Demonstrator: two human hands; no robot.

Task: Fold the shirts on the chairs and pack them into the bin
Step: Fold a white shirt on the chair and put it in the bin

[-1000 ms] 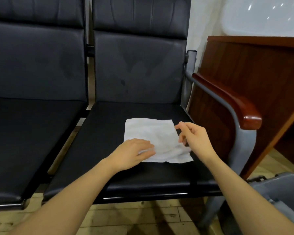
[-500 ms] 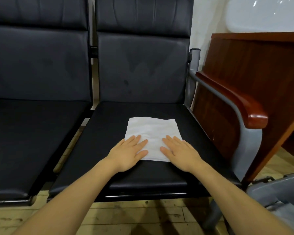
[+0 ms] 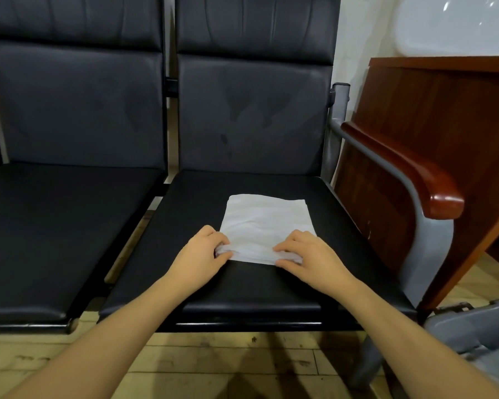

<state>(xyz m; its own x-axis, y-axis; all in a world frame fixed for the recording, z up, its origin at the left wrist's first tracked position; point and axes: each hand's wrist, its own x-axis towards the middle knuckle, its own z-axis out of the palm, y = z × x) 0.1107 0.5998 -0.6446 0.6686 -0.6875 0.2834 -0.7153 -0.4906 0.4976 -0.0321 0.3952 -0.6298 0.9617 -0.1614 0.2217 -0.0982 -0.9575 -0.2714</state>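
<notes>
A folded white shirt (image 3: 267,220) lies flat as a small rectangle on the seat of the right black chair (image 3: 271,286). My left hand (image 3: 203,251) pinches the shirt's near left corner, fingers curled round the bunched edge. My right hand (image 3: 306,253) grips the near right corner the same way. The near edge of the shirt is slightly lifted and rolled between both hands. A grey bin (image 3: 473,332) shows at the lower right, only partly in view.
A second black chair (image 3: 55,240) stands to the left with a bare seat. A grey metal armrest with a red-brown wooden cap (image 3: 432,191) rises right of the shirt. A brown wooden desk (image 3: 444,125) stands behind it. Below is a worn wooden floor (image 3: 213,364).
Both hands lay flat on the shirt's near edge half a second ago; now their fingers have curled and taken hold of the two near corners.
</notes>
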